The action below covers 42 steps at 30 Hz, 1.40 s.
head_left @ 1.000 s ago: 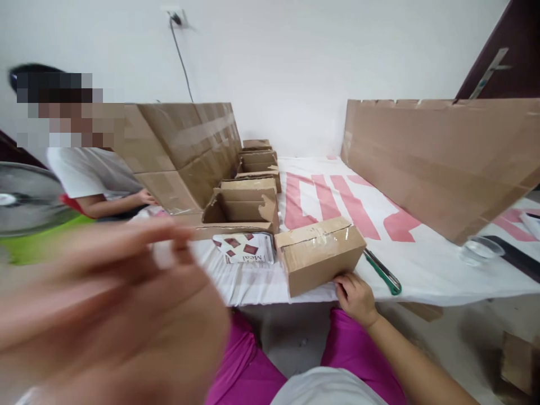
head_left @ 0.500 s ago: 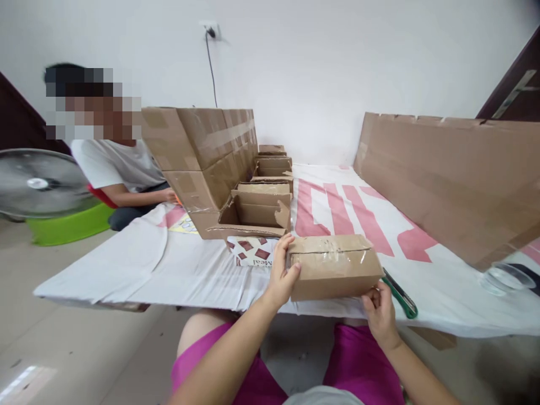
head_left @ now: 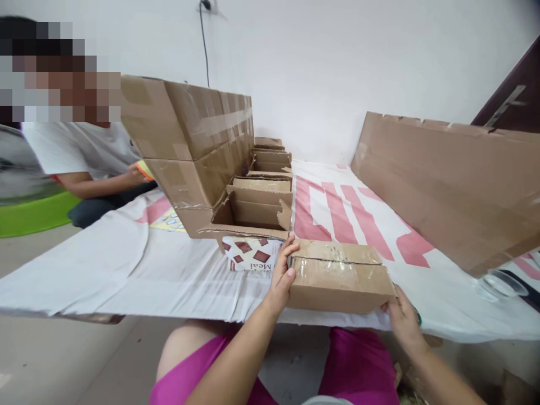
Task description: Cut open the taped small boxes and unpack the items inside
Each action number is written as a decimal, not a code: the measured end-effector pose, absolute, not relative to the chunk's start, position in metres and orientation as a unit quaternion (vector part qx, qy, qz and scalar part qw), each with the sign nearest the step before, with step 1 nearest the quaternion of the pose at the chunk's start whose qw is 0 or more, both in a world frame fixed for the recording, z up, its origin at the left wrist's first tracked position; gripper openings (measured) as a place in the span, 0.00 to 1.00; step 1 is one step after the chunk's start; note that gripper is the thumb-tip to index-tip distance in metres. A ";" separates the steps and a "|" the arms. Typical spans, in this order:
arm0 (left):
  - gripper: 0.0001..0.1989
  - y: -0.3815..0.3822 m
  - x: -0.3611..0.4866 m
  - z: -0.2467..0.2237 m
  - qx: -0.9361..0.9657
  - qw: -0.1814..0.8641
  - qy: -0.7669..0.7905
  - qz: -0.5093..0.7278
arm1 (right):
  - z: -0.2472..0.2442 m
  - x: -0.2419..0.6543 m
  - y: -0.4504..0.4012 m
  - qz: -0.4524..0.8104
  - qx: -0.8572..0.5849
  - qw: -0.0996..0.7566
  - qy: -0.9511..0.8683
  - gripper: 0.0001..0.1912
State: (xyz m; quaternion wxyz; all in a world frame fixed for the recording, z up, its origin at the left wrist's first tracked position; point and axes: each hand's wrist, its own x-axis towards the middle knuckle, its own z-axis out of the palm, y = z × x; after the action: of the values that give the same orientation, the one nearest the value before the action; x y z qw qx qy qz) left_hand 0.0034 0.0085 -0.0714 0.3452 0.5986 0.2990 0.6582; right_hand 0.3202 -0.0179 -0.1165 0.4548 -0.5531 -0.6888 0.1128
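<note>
A closed cardboard box [head_left: 340, 275] with clear tape over its top seam lies at the near edge of the cloth-covered table. My left hand [head_left: 282, 278] grips its left end, thumb on the front side and fingers over the upper edge. At the lower right corner, my right hand [head_left: 403, 315] has its fingers closed on the cardboard; the fingertips are partly hidden. Behind that hand shows a bit of a green handle [head_left: 418, 316], the rest covered. Left of my left hand is a carton piece printed with brown diamonds [head_left: 253, 253], against an open cardboard compartment [head_left: 261, 208].
Stacked taped boxes [head_left: 181, 146] form a wall at the left, with open compartments along it. A large cardboard panel [head_left: 447, 185] stands at the right, near a clear plastic bowl [head_left: 500, 286]. At the left a person [head_left: 84, 152] holds something yellow and orange [head_left: 145, 170].
My right hand has moved right along the box and now covers most of the green-handled tool. The box sits slightly lower in view. The other person's hand has risen.
</note>
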 end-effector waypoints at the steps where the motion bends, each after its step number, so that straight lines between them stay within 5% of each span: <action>1: 0.26 0.009 0.003 -0.072 0.601 0.345 0.297 0.657 | -0.110 0.332 -0.013 0.085 -0.572 0.427 -0.695 0.14; 9: 0.24 0.012 0.003 -0.067 0.599 0.349 0.281 0.664 | -0.122 0.394 0.010 -0.055 -0.664 0.164 -0.727 0.22; 14: 0.25 0.011 0.001 -0.067 0.601 0.342 0.280 0.666 | -0.107 0.396 0.015 -0.044 -0.691 0.221 -0.687 0.23; 20: 0.24 0.009 -0.001 -0.067 0.615 0.333 0.274 0.660 | 0.007 0.363 0.012 -0.177 -0.575 0.349 -0.719 0.23; 24: 0.24 0.008 -0.001 -0.066 0.615 0.329 0.278 0.660 | 0.072 0.307 0.002 -0.232 -0.373 0.241 -0.865 0.15; 29: 0.24 0.010 -0.002 -0.066 0.619 0.324 0.274 0.661 | 0.096 0.252 -0.001 -0.288 -0.245 0.157 -0.912 0.13; 42: 0.21 0.011 -0.003 -0.067 0.620 0.322 0.277 0.659 | 0.101 0.302 -0.017 -0.339 -0.287 -0.014 -0.896 0.16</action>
State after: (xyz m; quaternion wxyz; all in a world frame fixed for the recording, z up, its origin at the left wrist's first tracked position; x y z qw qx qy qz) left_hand -0.0027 0.0106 -0.0670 0.3225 0.6204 0.2774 0.6589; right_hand 0.3020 -0.0169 0.1014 -0.0145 -0.2875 -0.8958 -0.3385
